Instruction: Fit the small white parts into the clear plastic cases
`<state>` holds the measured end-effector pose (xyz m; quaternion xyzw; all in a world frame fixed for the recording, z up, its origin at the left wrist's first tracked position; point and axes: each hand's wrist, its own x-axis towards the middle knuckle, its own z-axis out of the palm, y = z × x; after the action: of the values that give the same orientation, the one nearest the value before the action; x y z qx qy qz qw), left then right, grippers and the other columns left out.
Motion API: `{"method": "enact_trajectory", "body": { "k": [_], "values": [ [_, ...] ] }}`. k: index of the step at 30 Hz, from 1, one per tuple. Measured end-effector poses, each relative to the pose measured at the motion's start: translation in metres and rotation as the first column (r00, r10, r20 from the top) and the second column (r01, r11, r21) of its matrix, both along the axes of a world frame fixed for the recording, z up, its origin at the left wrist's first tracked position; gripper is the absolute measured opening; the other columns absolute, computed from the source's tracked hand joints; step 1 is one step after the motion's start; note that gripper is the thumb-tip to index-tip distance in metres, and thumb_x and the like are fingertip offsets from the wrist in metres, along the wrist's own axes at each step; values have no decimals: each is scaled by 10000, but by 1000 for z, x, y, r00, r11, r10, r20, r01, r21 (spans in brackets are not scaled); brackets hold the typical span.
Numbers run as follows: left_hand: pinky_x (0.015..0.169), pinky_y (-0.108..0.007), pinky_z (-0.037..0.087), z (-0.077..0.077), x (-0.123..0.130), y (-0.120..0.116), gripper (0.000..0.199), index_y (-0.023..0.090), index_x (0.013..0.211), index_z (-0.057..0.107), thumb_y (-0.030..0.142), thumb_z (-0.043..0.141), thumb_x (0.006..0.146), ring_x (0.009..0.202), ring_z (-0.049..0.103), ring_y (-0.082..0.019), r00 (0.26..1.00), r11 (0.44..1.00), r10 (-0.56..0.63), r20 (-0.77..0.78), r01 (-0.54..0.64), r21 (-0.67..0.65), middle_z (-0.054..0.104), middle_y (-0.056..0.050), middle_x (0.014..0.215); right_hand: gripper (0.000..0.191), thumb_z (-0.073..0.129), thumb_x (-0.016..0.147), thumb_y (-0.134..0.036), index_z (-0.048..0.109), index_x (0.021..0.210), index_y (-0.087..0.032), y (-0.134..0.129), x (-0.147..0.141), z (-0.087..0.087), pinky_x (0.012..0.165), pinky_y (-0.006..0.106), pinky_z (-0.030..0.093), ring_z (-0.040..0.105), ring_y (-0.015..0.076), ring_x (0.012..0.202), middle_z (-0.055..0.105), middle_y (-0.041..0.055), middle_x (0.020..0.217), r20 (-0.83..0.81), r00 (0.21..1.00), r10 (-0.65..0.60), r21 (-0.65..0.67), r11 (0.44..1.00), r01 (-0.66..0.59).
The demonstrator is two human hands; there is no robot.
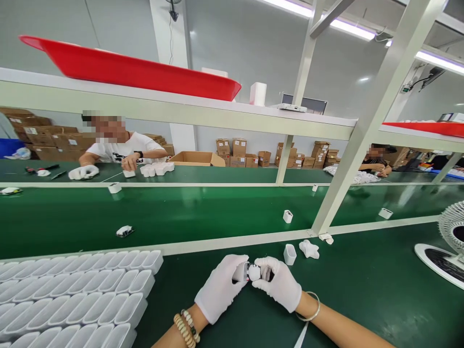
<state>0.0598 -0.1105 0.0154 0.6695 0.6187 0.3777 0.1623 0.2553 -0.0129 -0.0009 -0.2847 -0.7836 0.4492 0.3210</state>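
Both hands wear white gloves and meet above the green bench. My left hand (225, 285) is closed around a whitish plastic housing (239, 272). Between the two hands sits a small part with a round white piece (254, 273) and dark edges, pinched by my right hand (281, 280). The part is at the housing's opening; whether it is partly inside I cannot tell. Just beyond my right hand stand an open white plastic case (290, 254) and a crumpled white piece (309, 249). A pale pointed strip (301, 336) lies below my right wrist.
Rows of white cases (119, 287) fill the bench's left side. A white fan (453, 237) stands at right. Beyond runs a green belt (217, 208) with scattered white pieces. A shelf post (366, 130) and a red tray (137, 70) are ahead. Two people sit opposite.
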Motion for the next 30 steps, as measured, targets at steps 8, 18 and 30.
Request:
{"method": "enact_trajectory", "body": {
  "k": [8,18,30],
  "values": [
    [998,-457,548,3,2,-2,414,241,1222,603,124,637,827,1129,663,-260,999,1000,10,-48,-9,18,661,-79,1224,427,800,689,-251,682,1092,-171,-3,-1,2,759,376,537,600,177,727,658,37,869,60,998,-23,102,995,16],
    [919,-420,566,8,3,-4,355,259,1147,644,155,637,807,1065,670,-268,997,999,6,-74,-2,53,684,-67,1153,399,793,731,-299,686,1102,-199,-8,1,11,784,389,529,610,197,763,666,58,918,132,991,-20,172,985,-3],
    [907,-348,564,9,6,-8,378,265,1090,647,91,662,754,998,672,-227,996,995,-86,39,84,60,688,-36,1096,988,841,582,-671,523,1412,-238,-4,-1,1,893,453,483,590,249,876,631,63,965,26,988,150,-17,989,-150]
  ]
}}
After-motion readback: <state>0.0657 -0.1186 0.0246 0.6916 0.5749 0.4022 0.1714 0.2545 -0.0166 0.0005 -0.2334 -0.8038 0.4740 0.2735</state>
